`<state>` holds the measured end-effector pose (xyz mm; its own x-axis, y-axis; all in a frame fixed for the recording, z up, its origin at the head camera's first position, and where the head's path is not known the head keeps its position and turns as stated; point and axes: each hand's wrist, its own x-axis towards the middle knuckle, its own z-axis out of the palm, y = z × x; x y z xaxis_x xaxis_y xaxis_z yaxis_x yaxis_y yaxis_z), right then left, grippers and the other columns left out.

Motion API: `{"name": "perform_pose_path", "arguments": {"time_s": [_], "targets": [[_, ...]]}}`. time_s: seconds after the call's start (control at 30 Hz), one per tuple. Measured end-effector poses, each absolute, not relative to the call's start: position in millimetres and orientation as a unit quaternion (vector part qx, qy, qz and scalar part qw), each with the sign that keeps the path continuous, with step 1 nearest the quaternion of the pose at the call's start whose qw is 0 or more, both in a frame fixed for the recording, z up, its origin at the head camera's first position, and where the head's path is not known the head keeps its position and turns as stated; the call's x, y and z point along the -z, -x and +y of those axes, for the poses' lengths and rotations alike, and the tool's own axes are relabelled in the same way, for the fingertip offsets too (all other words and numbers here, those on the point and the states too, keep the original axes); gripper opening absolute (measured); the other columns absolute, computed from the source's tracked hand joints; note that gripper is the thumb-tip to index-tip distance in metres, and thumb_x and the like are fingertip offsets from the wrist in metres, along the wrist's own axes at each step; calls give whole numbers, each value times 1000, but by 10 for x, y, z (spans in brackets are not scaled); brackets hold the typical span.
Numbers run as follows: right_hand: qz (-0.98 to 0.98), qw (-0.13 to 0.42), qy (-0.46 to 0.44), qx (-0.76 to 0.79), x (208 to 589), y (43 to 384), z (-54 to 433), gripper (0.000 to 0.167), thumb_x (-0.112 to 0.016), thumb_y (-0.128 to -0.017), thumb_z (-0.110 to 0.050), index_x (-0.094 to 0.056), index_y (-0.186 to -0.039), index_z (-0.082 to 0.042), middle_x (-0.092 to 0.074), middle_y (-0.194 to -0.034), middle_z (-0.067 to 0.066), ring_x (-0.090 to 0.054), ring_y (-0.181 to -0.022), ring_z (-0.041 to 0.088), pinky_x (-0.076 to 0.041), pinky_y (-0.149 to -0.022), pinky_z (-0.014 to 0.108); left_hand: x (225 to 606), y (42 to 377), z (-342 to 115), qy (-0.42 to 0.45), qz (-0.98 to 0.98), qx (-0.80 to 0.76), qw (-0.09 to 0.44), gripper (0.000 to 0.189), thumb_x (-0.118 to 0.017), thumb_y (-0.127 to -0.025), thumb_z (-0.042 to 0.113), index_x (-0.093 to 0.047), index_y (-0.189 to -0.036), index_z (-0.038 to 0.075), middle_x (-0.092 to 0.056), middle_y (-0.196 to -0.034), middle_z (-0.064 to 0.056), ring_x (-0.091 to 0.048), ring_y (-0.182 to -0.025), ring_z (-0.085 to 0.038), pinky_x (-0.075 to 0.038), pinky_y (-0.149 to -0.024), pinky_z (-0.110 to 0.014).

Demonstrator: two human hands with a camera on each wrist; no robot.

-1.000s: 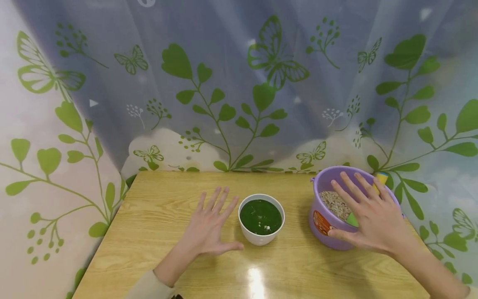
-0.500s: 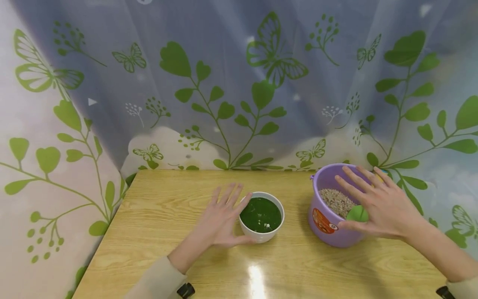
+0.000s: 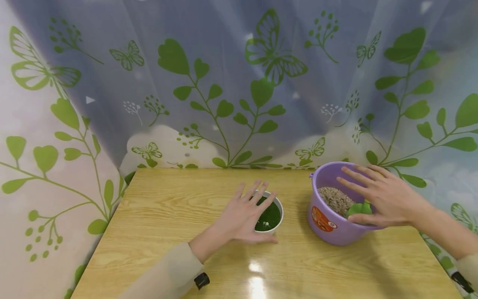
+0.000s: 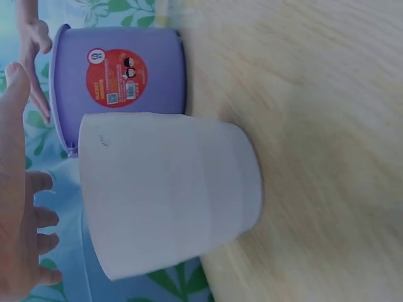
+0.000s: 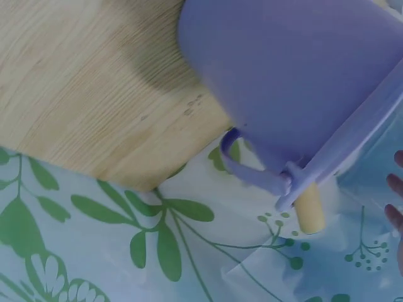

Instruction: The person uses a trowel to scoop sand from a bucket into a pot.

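Note:
A white pot (image 3: 281, 214) with a dark green surface inside stands near the middle of the table. My left hand (image 3: 242, 218) hovers over its left side, fingers spread, partly covering it. The left wrist view shows this hand (image 4: 11, 182) beside the rim of the pot (image 4: 164, 189), apart from it. To the right is a purple bucket (image 3: 325, 238) holding coarse beige grains (image 3: 334, 200) and a green tool part (image 3: 359, 209). My right hand (image 3: 392, 197) is spread above the bucket's right rim. A yellow handle (image 5: 310, 211) sticks out past that rim.
The wooden table (image 3: 168, 195) backs onto a blue-grey curtain (image 3: 224, 62) with green leaves and butterflies. Pale printed cloth hangs at both sides. The bucket's purple carrying handle (image 5: 249, 173) hangs down its outer side.
My left hand has moved right, from beside the pot to over its left part. My right hand has shifted slightly right and up above the bucket, uncovering more of the green tool part.

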<state>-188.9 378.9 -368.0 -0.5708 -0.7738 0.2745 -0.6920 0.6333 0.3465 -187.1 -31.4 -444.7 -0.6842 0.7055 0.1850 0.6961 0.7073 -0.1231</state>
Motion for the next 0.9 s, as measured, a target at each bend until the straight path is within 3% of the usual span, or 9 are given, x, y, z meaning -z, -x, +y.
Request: {"name": "perform_pose_path", "arguments": {"time_s": [0.23, 0.33, 0.4, 0.47, 0.67, 0.9], "targets": [[-869, 185, -442, 123, 3713, 2029, 3891, 97, -58, -86, -85, -61, -147, -10, -60, -151, 23, -57, -134, 46, 15, -133, 27, 4314, 1966, -71, 394, -912, -45, 105, 119, -43, -82, 98, -13, -172, 26, -14, -179, -12, -19, -167, -32, -26, -133, -61], [-867, 176, -444, 140, 3711, 2064, 3934, 96, -57, -87, -85, -64, -143, -8, -61, -151, 22, -59, -134, 46, -11, -138, 51, 4261, 2007, 28, 398, -911, -48, 101, 119, -42, -82, 98, -12, -172, 25, -10, -180, -12, -16, -167, -32, -19, -135, -60], [-864, 172, -447, 154, 3702, 2091, 3966, 95, -55, -88, -86, -65, -142, -8, -62, -150, 22, -60, -133, 45, -34, -125, 60, 4229, 2030, 90, 399, -910, -55, 100, 119, -40, -82, 98, -12, -172, 26, -8, -180, -12, -14, -167, -32, -14, -136, -59], [-857, 174, -455, 167, 3693, 2129, 4006, 94, -53, -89, -86, -67, -140, -8, -64, -147, 22, -63, -131, 44, -48, -108, 58, 4196, 2046, 151, 402, -908, -60, 101, 118, -39, -83, 99, -12, -172, 26, -6, -180, -11, -12, -167, -31, -11, -137, -58], [-828, 181, -492, 200, 3703, 2224, 4126, 86, -47, -95, -82, -71, -133, -8, -70, -136, 24, -69, -122, 43, -53, -102, 58, 4131, 2077, 339, 412, -904, -55, 102, 117, -41, -82, 98, -15, -171, 27, -7, -180, -10, -11, -168, -30, -12, -137, -57], [-806, 183, -521, 213, 3759, 2302, 4196, 81, -48, -95, -81, -75, -125, -11, -74, -125, 19, -71, -116, 40, -57, -98, 57, 4083, 2110, 542, 418, -902, -58, 93, 120, -40, -82, 99, -5, -172, 27, -7, -180, -11, -8, -168, -31, -9, -137, -57]]}}
